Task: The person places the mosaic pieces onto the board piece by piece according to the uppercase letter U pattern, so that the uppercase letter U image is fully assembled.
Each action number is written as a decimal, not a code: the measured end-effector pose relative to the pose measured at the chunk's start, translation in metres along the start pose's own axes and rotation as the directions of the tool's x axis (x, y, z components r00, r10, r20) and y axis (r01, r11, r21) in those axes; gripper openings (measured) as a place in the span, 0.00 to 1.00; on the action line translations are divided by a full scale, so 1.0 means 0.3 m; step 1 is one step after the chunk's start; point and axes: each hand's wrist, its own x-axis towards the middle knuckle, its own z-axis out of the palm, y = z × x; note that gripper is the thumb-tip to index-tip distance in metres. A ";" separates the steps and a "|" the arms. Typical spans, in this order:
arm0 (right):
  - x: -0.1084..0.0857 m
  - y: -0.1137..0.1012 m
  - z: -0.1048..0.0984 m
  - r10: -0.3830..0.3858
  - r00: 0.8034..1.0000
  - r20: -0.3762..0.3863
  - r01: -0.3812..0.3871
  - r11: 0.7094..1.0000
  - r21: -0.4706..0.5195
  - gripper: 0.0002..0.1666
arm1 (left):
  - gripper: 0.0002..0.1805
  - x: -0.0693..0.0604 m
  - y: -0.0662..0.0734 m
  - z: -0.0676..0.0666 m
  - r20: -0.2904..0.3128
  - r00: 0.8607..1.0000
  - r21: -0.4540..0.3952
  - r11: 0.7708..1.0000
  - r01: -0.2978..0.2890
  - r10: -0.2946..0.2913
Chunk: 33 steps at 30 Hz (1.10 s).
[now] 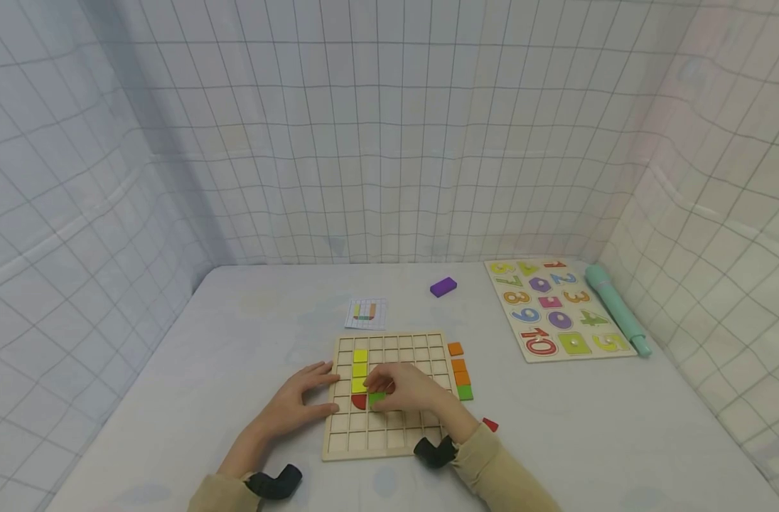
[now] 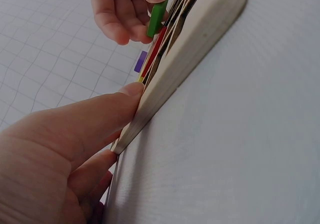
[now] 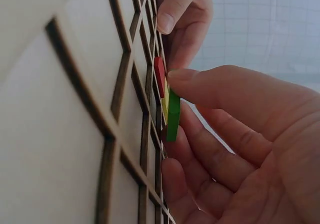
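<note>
And here's the right hand (image 1: 409,387), its grip pinching a green tile (image 3: 173,115) between thumb and fingers, just over the board (image 1: 396,439), right beside the red curved piece (image 1: 359,402) sitting on it! The left hand (image 1: 287,405) has its grip released, fingers spread and touching the board's left edge. Three yellow tiles (image 1: 360,370) line up on the board, beyond the red curved piece. Along the board's right edge: three orange tiles (image 1: 458,365), then another green tile (image 1: 465,392). Past the board's far edge lies a picture card (image 1: 366,313), with a purple block (image 1: 443,286) farther off.
</note>
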 end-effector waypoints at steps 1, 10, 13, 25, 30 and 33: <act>0.000 0.000 0.001 0.000 1.000 -0.003 0.000 1.000 -0.002 0.16 | 0.29 0.001 0.001 0.000 0.000 1.000 0.001 1.000 0.002 -0.002; -0.001 -0.005 0.003 0.004 1.000 -0.019 -0.004 1.000 -0.023 0.16 | 0.30 0.003 0.005 -0.003 0.008 1.000 -0.003 1.000 0.004 -0.004; 0.000 -0.004 0.002 0.007 1.000 -0.019 -0.007 1.000 -0.020 0.16 | 0.30 0.002 0.005 -0.003 0.009 1.000 -0.006 1.000 0.006 -0.006; 0.000 0.006 0.001 0.013 0.999 -0.037 -0.014 1.000 -0.025 0.17 | 0.29 0.002 0.011 -0.005 0.012 1.000 -0.009 1.000 0.008 -0.008; 0.000 0.005 0.003 0.010 0.999 -0.042 -0.010 1.000 0.005 0.18 | 0.29 0.001 0.008 -0.003 0.016 1.000 -0.008 1.000 0.018 -0.018; 0.000 0.005 0.004 0.014 0.999 -0.042 -0.013 1.000 0.017 0.18 | 0.29 -0.001 0.007 -0.002 0.016 1.000 -0.011 1.000 0.020 -0.020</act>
